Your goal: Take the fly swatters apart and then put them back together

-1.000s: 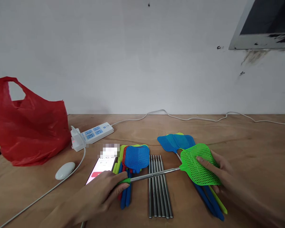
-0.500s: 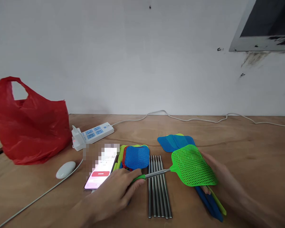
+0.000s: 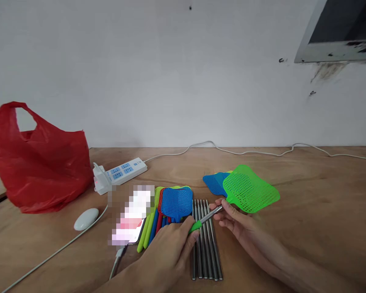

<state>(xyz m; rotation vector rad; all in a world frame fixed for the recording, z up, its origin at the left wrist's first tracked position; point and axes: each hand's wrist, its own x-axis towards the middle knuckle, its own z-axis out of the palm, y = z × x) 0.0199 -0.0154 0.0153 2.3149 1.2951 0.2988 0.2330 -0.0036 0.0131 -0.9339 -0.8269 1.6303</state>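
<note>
A green fly swatter (image 3: 250, 188) is held above the table, tilted up to the right. My left hand (image 3: 171, 248) is closed around its green handle. Fingers of my right hand (image 3: 238, 221) pinch the metal rod just below the mesh head. Under the swatter lie several metal rods (image 3: 205, 252), side by side. Left of them sit blue, red and yellow-green swatter heads (image 3: 177, 202) in a stack, with several coloured handles (image 3: 146, 232) beside my left hand. Behind the green head, a blue swatter head (image 3: 215, 183) and a bit of yellow-green show; the rest is hidden.
On the left stands a red plastic bag (image 3: 45, 162). A white power strip (image 3: 122, 173), a white mouse (image 3: 86, 219) and a lit phone (image 3: 134, 224), partly pixelated, lie on the wooden table (image 3: 323, 195). A white cable (image 3: 247, 154) runs along the wall.
My right hand has come from behind the green head to grip its rod. My left hand has moved right with the handle, and the swatter is tilted up more.
</note>
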